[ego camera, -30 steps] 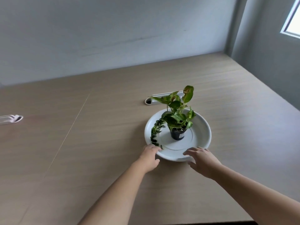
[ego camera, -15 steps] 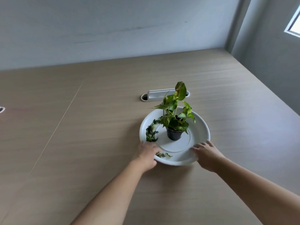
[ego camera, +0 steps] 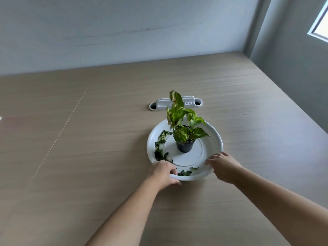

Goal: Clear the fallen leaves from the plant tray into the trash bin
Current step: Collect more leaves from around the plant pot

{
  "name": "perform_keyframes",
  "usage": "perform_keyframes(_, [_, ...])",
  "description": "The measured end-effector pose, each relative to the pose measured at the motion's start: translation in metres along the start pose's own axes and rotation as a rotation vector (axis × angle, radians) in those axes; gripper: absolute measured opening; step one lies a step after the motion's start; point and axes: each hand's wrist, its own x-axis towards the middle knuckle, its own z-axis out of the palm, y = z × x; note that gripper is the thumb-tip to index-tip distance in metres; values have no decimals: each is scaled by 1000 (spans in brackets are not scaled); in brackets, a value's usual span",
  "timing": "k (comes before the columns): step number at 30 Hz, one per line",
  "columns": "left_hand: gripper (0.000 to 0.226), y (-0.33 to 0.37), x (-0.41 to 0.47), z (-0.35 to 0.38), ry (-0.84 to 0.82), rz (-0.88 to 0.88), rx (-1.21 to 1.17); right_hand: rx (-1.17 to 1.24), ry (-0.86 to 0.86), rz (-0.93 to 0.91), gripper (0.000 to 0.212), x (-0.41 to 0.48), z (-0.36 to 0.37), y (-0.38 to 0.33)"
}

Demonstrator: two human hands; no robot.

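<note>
from my remote position i see the wooden table (ego camera: 88, 174) filling most of the head view, with a pale wall (ego camera: 124, 29) behind it and the corner of a window (ego camera: 321, 27) at the upper right. a thin seam runs diagonally across the table surface on the left. the round white plant tray (ego camera: 213, 137) sits on the table slightly right of centre, nearest the person. both bare forearms reach in from the bottom edge toward the tray's near rim. the left hand (ego camera: 164, 172) grips the near-left rim: its fingers curl over the edge into the tray and its thumb lies under the rim, so the rim is pinched between them. the right hand (ego camera: 223, 168) rests against the near-right rim with its fingers loosely spread and extended along the edge; i cannot tell whether it clamps the rim or only touches it. the potted plant (ego camera: 182, 125) stands upright in the tray's flat centre, in a small black pot (ego camera: 185, 146), its green and yellow leaves rising above the far rim. beyond the tray, apart from it, a white cable grommet (ego camera: 163, 103) is set into the table. the fallen leaves (ego camera: 160, 146) lie inside the tray in an arc along the left side, and a few more leaf scraps (ego camera: 185, 173) lie at the near edge just beside the left hand's fingertips. the trash bin does not show in this view.
</note>
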Motion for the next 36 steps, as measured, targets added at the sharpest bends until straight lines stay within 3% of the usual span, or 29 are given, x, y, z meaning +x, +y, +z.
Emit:
perform_keyframes(4, [47,-19,1,-25,-36,-29,99,203,-112,-44,37,-2,0,-30])
perform_keyframes(9, [39,-30,-6,-37,-23,-119,-28,268,-161,11,29,-1,-4,-20])
perform_keyframes(16, [40,5,-15,0,179,-69,-76,184,-66,105,38,3,-11,14])
perform_keyframes(21, [37,3,-10,-4,83,-104,-148,200,-84,113,48,4,-8,11])
perform_keyframes(25, [30,-1,0,-14,59,-131,-308,379,-36,148,56,11,-13,3])
perform_keyframes(29, [47,8,18,-19,-5,-84,-110,419,-67,120,29,28,-13,-13])
perform_keyframes(32, [43,17,26,-12,-66,-98,-47,310,-134,159,43,40,-7,-24])
perform_keyframes(36, [27,25,29,-3,6,-113,-24,211,-106,175,56,49,-3,-33])
